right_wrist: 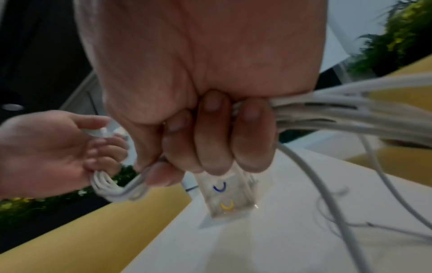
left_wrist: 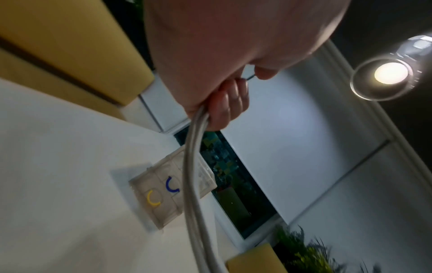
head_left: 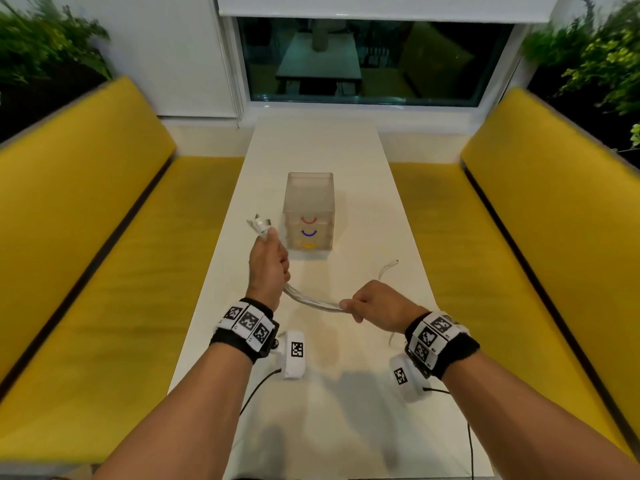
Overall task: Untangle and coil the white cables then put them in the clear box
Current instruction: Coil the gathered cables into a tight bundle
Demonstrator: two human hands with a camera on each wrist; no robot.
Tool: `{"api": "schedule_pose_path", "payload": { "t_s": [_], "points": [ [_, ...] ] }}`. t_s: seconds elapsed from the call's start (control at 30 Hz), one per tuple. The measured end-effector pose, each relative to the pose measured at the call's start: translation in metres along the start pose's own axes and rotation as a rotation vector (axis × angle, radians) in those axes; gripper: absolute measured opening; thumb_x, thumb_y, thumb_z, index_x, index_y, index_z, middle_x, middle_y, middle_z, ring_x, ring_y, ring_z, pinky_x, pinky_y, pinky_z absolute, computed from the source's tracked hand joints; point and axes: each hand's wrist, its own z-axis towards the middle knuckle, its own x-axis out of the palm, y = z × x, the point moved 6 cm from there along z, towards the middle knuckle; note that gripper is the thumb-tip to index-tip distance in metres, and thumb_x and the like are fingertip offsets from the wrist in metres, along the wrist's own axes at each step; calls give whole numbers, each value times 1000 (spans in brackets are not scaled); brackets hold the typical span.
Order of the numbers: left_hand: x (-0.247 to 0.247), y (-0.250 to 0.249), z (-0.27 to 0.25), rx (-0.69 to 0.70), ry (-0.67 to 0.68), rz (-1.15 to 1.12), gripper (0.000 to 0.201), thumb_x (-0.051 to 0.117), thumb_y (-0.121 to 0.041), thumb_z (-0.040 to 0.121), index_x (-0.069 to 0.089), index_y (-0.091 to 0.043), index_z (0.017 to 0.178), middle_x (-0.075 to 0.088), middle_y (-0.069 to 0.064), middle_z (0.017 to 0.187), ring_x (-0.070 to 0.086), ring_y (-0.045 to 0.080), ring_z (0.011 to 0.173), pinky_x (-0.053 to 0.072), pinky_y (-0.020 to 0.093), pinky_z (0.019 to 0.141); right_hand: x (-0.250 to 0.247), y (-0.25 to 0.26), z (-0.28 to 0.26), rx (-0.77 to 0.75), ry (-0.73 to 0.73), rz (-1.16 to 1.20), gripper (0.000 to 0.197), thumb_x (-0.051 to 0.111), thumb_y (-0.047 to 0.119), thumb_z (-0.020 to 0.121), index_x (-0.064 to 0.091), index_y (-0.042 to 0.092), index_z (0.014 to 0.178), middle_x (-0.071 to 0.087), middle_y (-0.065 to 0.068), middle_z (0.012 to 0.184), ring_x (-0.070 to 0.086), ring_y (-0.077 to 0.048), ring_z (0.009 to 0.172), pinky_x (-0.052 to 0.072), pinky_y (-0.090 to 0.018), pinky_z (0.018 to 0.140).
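A bundle of white cables [head_left: 311, 300] sags between my two hands above the white table [head_left: 311, 150]. My left hand [head_left: 268, 263] grips one end, with plug ends [head_left: 259, 224] sticking up past the thumb. My right hand [head_left: 375, 305] is curled round the bundle's other side; loose strands [head_left: 387, 268] trail off behind it. In the right wrist view the fingers [right_wrist: 214, 134] wrap the cables [right_wrist: 350, 114], and the left hand [right_wrist: 58, 153] holds looped cable. The clear box [head_left: 309, 211], with red, blue and yellow curved marks, stands upright just beyond the left hand; it also shows as the box [left_wrist: 173, 192] in the left wrist view.
Yellow benches [head_left: 104, 237] flank the narrow table on both sides. A window [head_left: 374, 60] and green plants [head_left: 595, 53] lie beyond the far end. Two white tagged devices [head_left: 294, 355] with black leads sit on the table under my wrists.
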Motion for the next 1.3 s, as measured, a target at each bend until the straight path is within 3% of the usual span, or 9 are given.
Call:
{"api": "schedule_pose_path", "payload": {
  "t_s": [0.27,0.4,0.47,0.57,0.7,0.87,1.0,1.17,1.3],
  "points": [
    [46,7,-15,74,321,391,45,27,-52,107,57,-19,98,46,-11,77,41,7,69,35,22,65,-36,65,-3,-146,104,-149,51,56,43,99,65,12,60,45,5,45,36,-6,37,32,-22,51],
    [64,13,-34,127,496,436,63,19,-57,106,60,-11,88,64,0,69,65,16,78,51,28,80,-51,91,-1,-147,149,-106,41,53,31,101,66,11,68,46,4,54,38,-9,47,32,-23,51],
    [68,11,-42,132,484,402,59,17,-46,109,56,-17,75,57,-7,58,57,3,62,45,19,67,-51,94,1,-85,218,-51,32,51,24,99,69,8,78,44,2,58,33,-15,50,27,-26,48],
    [66,16,-44,117,430,403,60,17,-48,108,48,-19,65,48,-7,57,42,3,53,34,23,60,-48,94,1,-29,291,9,28,49,14,98,71,1,86,42,-1,61,29,-15,51,22,-26,46],
    [61,20,-44,81,334,413,68,19,-53,107,50,-13,62,51,4,54,44,15,49,38,26,53,-48,98,6,-25,202,-123,29,55,12,93,64,9,65,50,2,56,34,-16,49,27,-24,44],
    [63,28,-44,-16,281,372,71,25,-59,104,50,-15,54,44,-1,47,38,13,41,32,27,51,-49,94,13,5,95,-263,26,59,13,84,66,16,59,62,0,68,59,-20,70,41,-26,60],
    [59,32,-46,-129,334,312,71,35,-62,101,50,-25,43,31,-6,46,25,13,40,22,23,46,-56,92,6,21,80,-253,32,66,28,87,61,14,60,55,4,59,50,-14,55,36,-26,54],
    [51,35,-40,-300,405,179,58,54,-70,87,29,-26,59,20,-2,59,10,19,60,11,33,58,-58,83,7,39,91,-121,44,68,40,88,51,12,58,42,5,47,34,-15,42,29,-21,44],
    [43,33,-35,-369,518,170,59,62,-75,71,33,-25,59,21,-4,56,16,11,45,14,21,46,-55,71,14,85,109,-35,58,74,60,78,45,16,53,38,3,47,28,-16,41,26,-24,45]
  ]
}}
